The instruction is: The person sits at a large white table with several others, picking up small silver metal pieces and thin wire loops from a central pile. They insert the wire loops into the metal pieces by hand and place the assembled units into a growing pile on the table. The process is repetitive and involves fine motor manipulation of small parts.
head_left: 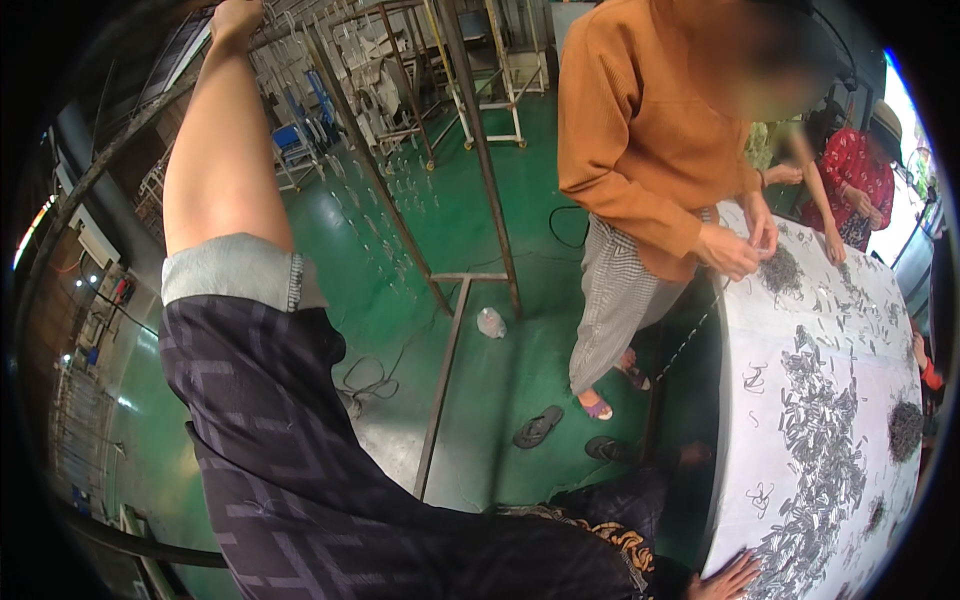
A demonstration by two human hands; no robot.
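Observation:
My left arm stretches up to the far left, and my left hand (pixel 236 18) is at the upper edge of the view beside a metal rack bar (pixel 275 32). Its fingers look curled, but what they hold is hidden. Strings of small metal hooks (pixel 298 75) hang near that hand. My right hand (pixel 728 578) lies flat with fingers spread on a white-covered table (pixel 735 440). Its fingertips are beside a long heap of small dark grey and silvery metal pieces (pixel 815 450). Several thin bent wire hooks (pixel 760 498) lie close by.
A person in an orange top (pixel 630 120) stands across the table corner, handling small parts. Another person in red (pixel 855 180) is further back. Dark tangled piles (pixel 905 430) sit on the table. Metal frame posts (pixel 470 150), a sandal (pixel 538 427) and cables (pixel 375 375) are on the green floor.

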